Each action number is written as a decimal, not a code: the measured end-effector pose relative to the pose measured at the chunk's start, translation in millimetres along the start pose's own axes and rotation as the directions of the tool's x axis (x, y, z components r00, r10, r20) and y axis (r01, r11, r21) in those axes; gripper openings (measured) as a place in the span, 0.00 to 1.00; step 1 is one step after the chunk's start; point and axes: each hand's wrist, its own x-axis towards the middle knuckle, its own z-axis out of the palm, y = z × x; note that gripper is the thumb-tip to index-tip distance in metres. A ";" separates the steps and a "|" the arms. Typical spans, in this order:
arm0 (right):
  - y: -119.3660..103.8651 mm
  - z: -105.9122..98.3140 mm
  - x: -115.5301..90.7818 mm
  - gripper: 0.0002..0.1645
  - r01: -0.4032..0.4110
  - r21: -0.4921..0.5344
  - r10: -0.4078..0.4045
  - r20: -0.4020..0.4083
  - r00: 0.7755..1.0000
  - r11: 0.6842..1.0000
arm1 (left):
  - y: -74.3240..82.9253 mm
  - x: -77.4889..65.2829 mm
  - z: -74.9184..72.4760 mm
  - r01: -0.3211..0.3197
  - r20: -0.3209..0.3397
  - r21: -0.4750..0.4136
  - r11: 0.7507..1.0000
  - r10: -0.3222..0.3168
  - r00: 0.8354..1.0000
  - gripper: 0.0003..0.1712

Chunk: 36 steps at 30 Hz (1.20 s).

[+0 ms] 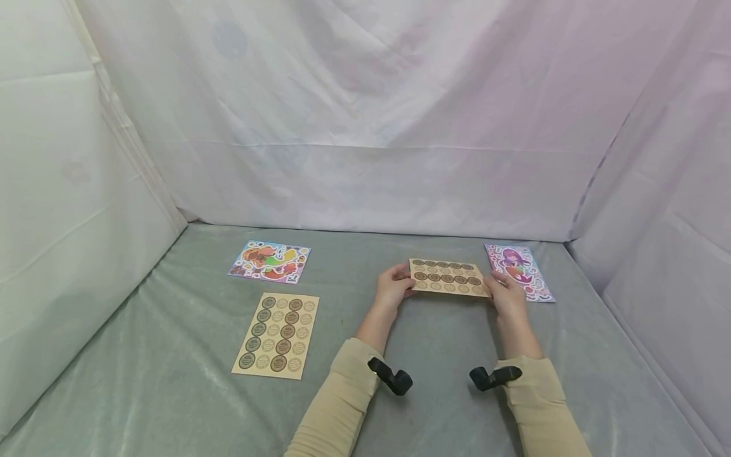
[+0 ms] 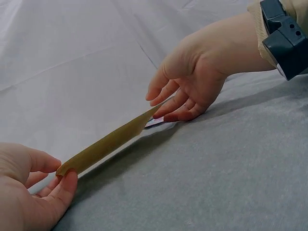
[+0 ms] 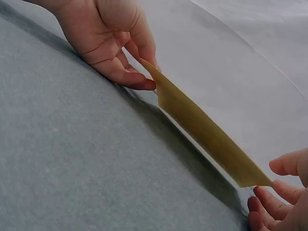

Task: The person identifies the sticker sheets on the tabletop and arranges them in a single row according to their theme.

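Note:
A tan sticker sheet with rows of round labels is held a little above the grey cloth. My left hand pinches its left end between thumb and fingers, as the left wrist view also shows. At the other end is my right hand. In the right wrist view its fingers touch the corner of the sheet, while its thumb stands apart from the paper. Just behind the right hand lies a purple mermaid sticker sheet, partly covered by that hand.
Another tan sheet of round stickers lies flat at the left. Behind it is a colourful mermaid sticker sheet. Grey cloth covers the table, and white curtains hang at the back and both sides.

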 end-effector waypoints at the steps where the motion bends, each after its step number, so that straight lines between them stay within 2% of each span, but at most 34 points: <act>1: 0.1 -0.5 -0.3 0.31 -0.004 -0.003 0.004 0.006 1.000 1.000 | 0.1 0.1 -0.2 0.004 0.002 -0.006 1.000 -0.004 1.000 0.26; 7: 0.1 -2.2 -1.7 0.34 -0.041 -0.016 0.042 0.051 0.998 0.999 | -0.2 0.3 -2.2 0.005 0.021 0.008 1.000 -0.005 1.000 0.29; 14: -1.9 -1.4 1.2 0.35 -0.041 0.077 0.034 0.087 0.996 0.996 | 2.8 1.6 -5.6 -0.008 0.046 0.025 1.000 0.007 0.999 0.30; 19: -4.2 -2.8 0.9 0.36 -0.057 0.074 0.048 0.115 0.992 0.996 | 8.5 0.6 -8.9 -0.021 0.068 0.005 1.000 0.021 0.997 0.30; 30: -7.8 -7.9 -1.8 0.39 -0.015 0.103 -0.005 0.192 0.981 0.995 | 16.8 1.8 -14.2 -0.026 0.094 -0.002 1.000 0.026 0.995 0.28; 36: -8.5 -10.6 -1.1 0.41 -0.020 0.113 -0.009 0.246 0.969 0.993 | 24.3 0.3 -16.3 -0.021 0.101 0.008 1.000 0.021 0.995 0.29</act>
